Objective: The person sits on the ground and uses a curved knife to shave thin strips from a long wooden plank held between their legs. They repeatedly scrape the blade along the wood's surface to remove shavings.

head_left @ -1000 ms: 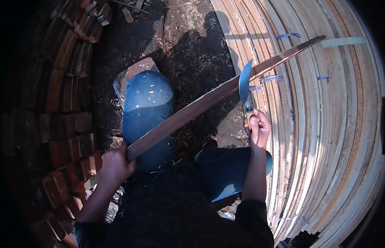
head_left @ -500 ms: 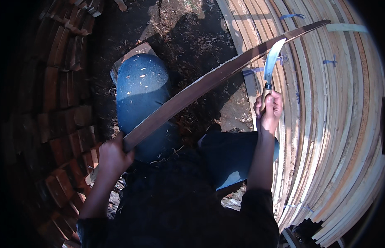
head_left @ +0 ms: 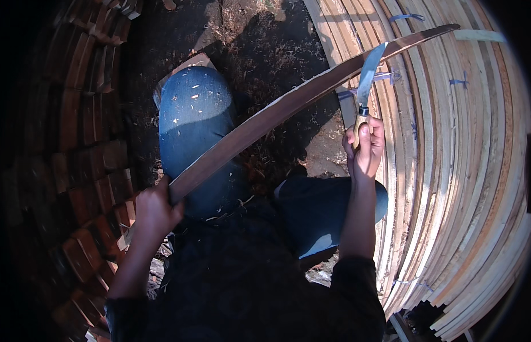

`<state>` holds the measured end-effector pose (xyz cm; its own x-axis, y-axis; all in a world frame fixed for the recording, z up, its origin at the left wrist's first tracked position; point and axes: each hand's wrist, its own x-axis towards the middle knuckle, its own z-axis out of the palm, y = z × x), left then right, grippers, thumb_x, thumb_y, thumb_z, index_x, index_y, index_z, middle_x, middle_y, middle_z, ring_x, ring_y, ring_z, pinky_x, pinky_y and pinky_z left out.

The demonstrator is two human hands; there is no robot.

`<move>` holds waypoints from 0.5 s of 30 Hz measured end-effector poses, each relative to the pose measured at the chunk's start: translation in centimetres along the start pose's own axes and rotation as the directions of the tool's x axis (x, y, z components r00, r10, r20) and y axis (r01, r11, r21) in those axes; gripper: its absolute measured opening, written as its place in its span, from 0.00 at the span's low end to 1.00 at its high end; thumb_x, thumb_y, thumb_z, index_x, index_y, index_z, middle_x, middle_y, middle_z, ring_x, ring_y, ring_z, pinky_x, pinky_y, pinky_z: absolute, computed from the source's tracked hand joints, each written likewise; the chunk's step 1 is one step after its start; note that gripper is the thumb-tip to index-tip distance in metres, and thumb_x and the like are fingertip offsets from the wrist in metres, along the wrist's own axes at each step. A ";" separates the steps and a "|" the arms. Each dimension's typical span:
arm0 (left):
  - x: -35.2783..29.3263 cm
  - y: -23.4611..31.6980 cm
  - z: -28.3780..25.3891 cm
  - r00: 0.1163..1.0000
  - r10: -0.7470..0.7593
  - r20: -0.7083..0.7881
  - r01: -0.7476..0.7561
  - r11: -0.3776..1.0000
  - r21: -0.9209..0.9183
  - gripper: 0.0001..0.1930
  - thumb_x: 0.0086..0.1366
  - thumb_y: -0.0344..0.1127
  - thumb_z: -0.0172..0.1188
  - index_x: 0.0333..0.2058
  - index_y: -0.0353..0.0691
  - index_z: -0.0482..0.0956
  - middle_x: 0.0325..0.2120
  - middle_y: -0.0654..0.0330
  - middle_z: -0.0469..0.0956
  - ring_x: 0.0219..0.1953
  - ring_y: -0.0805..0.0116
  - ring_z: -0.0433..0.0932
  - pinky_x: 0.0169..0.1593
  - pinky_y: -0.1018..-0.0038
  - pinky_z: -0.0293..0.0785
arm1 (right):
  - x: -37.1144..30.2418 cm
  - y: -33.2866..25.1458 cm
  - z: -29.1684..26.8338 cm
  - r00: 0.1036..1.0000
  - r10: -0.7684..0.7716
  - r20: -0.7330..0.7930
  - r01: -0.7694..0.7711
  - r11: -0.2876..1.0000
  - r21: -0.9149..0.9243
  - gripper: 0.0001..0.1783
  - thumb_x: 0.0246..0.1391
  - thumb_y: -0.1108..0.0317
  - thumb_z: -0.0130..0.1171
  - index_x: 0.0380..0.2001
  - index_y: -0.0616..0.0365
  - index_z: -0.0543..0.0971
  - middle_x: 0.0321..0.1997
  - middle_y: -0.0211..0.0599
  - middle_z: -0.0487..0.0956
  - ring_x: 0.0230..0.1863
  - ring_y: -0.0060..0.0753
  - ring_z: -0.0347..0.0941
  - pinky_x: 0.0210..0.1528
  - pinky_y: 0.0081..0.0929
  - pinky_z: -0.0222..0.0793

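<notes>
A long, dark brown wooden strip (head_left: 265,122) slants up from lower left to upper right, passing over my raised knee in blue jeans. My left hand (head_left: 157,211) is closed round its near end. My right hand (head_left: 365,142) grips the light wooden handle of a curved knife (head_left: 369,74). The blade points upward and overlaps the strip's far part. Whether its edge touches the wood I cannot tell. A pale line runs along the strip's upper edge.
Bundles of long pale wooden strips (head_left: 442,188), tied with blue bands, fill the right side. Reddish-brown wood blocks (head_left: 86,199) are stacked at the left. Shavings litter the dark ground (head_left: 265,62), and a small board (head_left: 200,58) lies beyond my knee.
My right hand and the knife have moved slightly up and left, bringing the blade further across the strip. The blade has turned and looks less bright. My left hand still holds the strip's end.
</notes>
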<state>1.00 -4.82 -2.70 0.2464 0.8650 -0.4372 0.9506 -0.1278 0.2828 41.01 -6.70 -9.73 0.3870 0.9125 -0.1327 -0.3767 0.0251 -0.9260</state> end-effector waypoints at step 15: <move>0.0 0.1 0.2 1.000 0.002 -0.015 -0.001 1.000 0.012 0.24 0.46 0.34 0.62 0.43 0.29 0.75 0.22 0.41 0.77 0.28 0.43 0.79 0.35 0.54 0.75 | -1.3 0.2 0.5 0.985 0.105 0.138 -0.067 0.966 -0.251 0.18 0.58 0.74 0.58 0.51 0.58 0.69 0.27 0.32 0.73 0.22 0.14 0.65 0.22 0.13 0.58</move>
<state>1.10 -4.92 -2.83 0.2448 0.8722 -0.4235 0.9525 -0.1348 0.2730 40.00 -7.72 -9.54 0.2256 0.9577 -0.1789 -0.1784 -0.1399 -0.9740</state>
